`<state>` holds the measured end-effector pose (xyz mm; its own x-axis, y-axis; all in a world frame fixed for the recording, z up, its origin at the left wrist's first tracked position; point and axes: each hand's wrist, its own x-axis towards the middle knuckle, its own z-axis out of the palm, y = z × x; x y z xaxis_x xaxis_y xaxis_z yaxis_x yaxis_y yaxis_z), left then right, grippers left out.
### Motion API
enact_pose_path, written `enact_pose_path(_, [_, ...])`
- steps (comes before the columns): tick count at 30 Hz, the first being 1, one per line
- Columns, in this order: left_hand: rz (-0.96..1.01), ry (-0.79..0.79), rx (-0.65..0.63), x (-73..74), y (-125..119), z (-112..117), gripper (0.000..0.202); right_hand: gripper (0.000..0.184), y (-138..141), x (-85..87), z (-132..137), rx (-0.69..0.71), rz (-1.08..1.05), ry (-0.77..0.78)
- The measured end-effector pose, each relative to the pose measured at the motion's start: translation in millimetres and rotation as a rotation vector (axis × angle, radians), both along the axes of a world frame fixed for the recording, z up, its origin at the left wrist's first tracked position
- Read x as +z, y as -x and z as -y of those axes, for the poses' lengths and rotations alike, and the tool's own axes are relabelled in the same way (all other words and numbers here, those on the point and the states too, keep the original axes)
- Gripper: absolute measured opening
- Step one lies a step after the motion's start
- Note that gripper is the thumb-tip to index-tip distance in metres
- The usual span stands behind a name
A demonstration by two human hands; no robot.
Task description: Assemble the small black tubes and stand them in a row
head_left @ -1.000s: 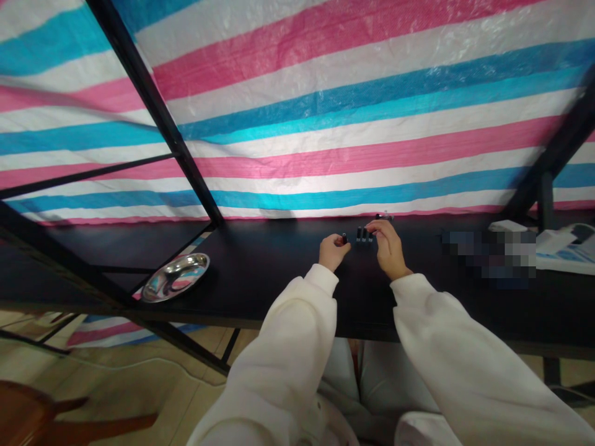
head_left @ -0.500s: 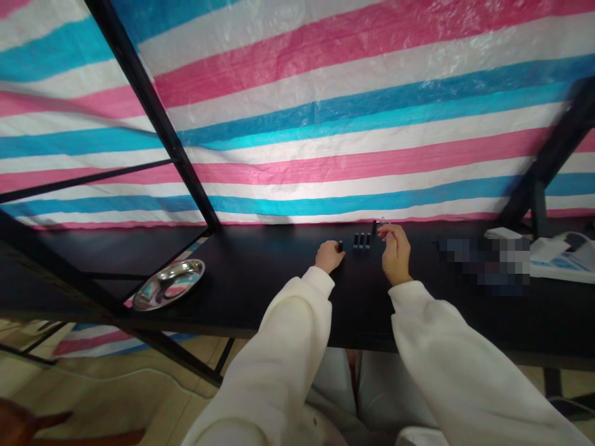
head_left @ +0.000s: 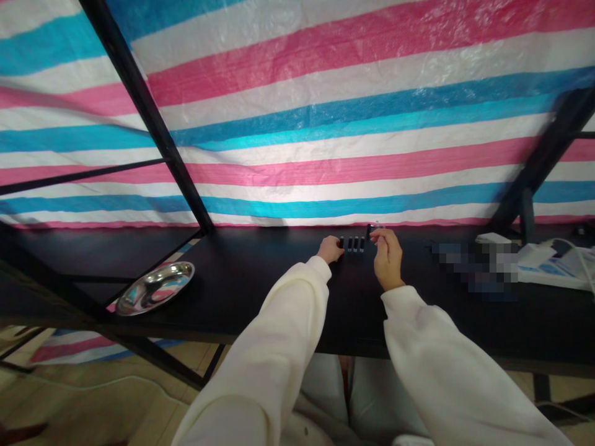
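Several small black cylinders (head_left: 356, 244) with pale ends stand side by side in a short row on the black table (head_left: 274, 279). At the row's left end, my left hand (head_left: 330, 249) has its thumb and fingers closed around another small black cylinder (head_left: 341, 242). My right hand (head_left: 388, 257) is to the right of the row, fingers bent and drawn together. Just beyond its fingertips are a taller dark piece (head_left: 369, 232) and a small clear item (head_left: 377, 225). What the right fingertips pinch is too small to make out.
A shiny metal plate (head_left: 155, 288) lies at the table's left. To the right are a blurred-out patch (head_left: 483, 266) and a white object with a cable (head_left: 553, 266). Black frame bars (head_left: 153, 124) rise on both sides before a striped sheet (head_left: 325, 148).
My left hand has moved right with its cylinder, closer to the row. My right hand stays nearly in place beside the dark piece. The whole view has shifted slightly.
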<state>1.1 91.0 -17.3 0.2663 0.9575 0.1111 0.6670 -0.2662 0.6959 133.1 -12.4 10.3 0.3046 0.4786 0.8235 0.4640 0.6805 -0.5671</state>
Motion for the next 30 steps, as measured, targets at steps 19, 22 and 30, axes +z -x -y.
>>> enact_pose_path(19, [0.041, 0.133, -0.001, 3.7, -2, -2, 0.016, 0.021, -1, -0.7, -1, -0.007, 0.008, 0.008])
enact_pose_path(22, [0.01, 0.127, 0.01, 8.1, 0, 0, 0.018, 0.02, 0, -0.2, -1, -0.001, 0.008, 0.007])
enact_pose_path(30, [-0.106, 0.049, 0.138, 9.9, 13, 20, 0.023, 0.021, -1, -1.4, -2, -0.01, 0.011, 0.015])
